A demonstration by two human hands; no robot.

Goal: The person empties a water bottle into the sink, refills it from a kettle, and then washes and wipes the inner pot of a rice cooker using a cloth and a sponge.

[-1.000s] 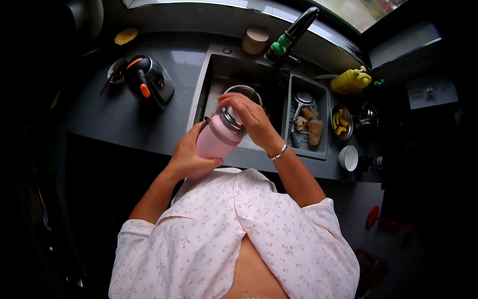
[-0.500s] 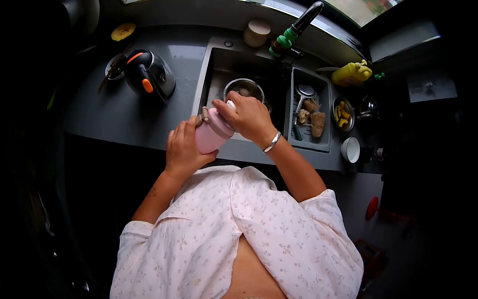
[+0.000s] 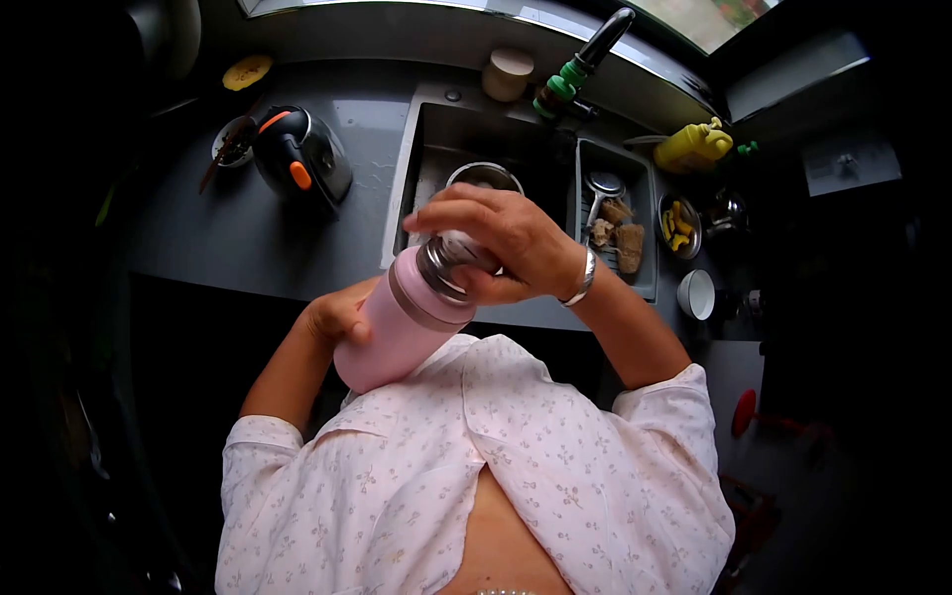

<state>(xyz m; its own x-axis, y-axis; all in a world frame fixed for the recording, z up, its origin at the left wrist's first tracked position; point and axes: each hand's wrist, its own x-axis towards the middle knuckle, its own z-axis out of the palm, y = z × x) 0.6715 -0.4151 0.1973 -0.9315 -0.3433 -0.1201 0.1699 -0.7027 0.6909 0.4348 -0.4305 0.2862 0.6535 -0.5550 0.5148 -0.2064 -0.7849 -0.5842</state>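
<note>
A pink thermos bottle is tilted in front of my shirt, its base toward me and its steel neck pointing up toward the sink. My left hand is closed around the bottle's body, with most of its fingers hidden behind it. Over the top of the neck, my right hand grips with thumb and fingers on either side. Something pale shows under those fingers, but I cannot tell whether it is a stopper. The pink lid with the brown loop is out of sight.
Behind the bottle is a sink with a steel pot in it. A draining basket holds a strainer and brown pieces. A black kettle stands left; a yellow bottle and white bowl are right.
The thermos has tipped, showing its long side and bare steel neck, where the pink top with the loop was. My left hand moved down its body; my right hand shifted over the neck.
</note>
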